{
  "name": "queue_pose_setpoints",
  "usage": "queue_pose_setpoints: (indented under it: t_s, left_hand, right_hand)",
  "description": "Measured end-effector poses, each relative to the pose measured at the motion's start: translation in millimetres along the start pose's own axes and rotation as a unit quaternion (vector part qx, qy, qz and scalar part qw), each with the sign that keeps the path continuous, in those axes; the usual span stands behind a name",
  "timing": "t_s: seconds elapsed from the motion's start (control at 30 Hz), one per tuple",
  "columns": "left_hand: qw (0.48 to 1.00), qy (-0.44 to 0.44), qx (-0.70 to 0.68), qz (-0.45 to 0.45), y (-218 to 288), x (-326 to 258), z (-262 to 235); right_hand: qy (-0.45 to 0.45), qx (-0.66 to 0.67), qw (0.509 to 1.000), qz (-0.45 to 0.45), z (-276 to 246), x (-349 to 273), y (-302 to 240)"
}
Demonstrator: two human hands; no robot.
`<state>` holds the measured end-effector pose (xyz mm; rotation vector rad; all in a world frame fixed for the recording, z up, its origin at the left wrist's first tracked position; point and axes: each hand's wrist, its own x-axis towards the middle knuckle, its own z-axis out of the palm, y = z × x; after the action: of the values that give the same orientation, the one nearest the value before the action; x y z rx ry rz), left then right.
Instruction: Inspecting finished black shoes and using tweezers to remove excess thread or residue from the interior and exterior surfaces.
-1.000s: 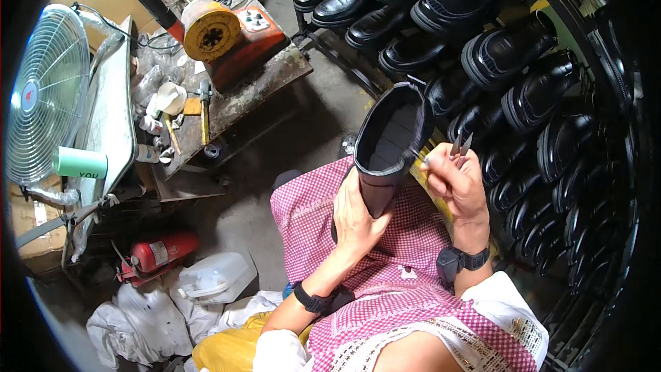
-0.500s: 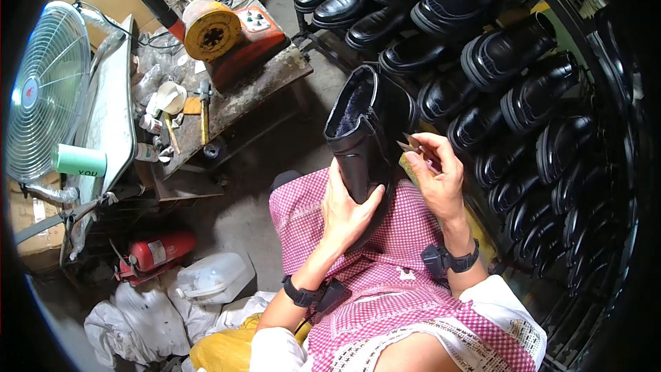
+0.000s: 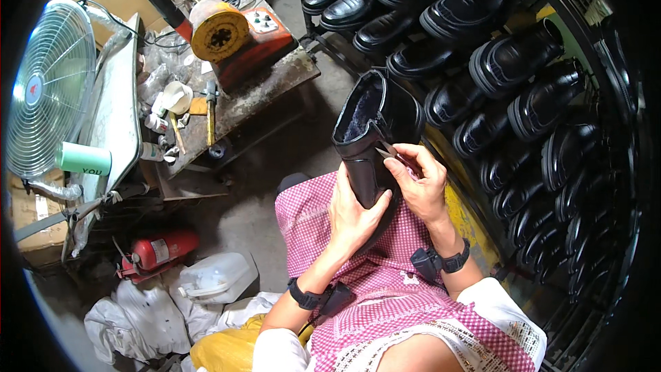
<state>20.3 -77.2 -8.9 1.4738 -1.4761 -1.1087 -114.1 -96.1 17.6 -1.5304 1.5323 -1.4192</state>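
Observation:
A black ankle boot (image 3: 361, 173) with a dark fuzzy lining stands tilted over my lap, its opening facing up. My left hand (image 3: 356, 212) is closed around the boot's lower part, thumb on the near side. In my right hand (image 3: 425, 182) is a pair of small thread snips (image 3: 387, 152), gripped between thumb and fingers. Their pointed blades are at the boot's side, just below the rim by the seam; whether they touch the leather I cannot tell. My fingers hide most of the snips' handle.
Racks of shiny black shoes (image 3: 509, 62) fill the right side. At the left stand a workbench (image 3: 237, 107) with an orange machine (image 3: 258, 45) and a hammer (image 3: 211, 114), and a fan (image 3: 41, 89). A red fire extinguisher (image 3: 162, 251) and a plastic jug (image 3: 219, 277) are on the floor.
My right hand has moved left and brought the snips' blades from beside the boot to its upper side. My left hand keeps its hold on the boot.

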Motion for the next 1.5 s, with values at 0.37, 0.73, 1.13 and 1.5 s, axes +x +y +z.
queue_pose_setpoints:
  t_s: [0.37,0.73,1.13,1.5]
  left_hand:
    - [0.999,-0.007,0.019,0.031,0,0,2]
    - [0.998,0.002,0.048,0.040,1,-2,4]
    - [0.970,0.097,0.126,0.182,-8,-28,29]
    - [0.951,0.030,0.207,0.229,13,-32,31]
  right_hand:
    - [0.048,-0.043,0.994,-0.084,7,5,7]
    - [0.070,-0.072,0.975,-0.196,4,10,23]
    - [0.058,0.205,0.976,0.036,-75,6,-10]
    - [-0.269,-0.289,0.915,-0.086,-123,52,-96]
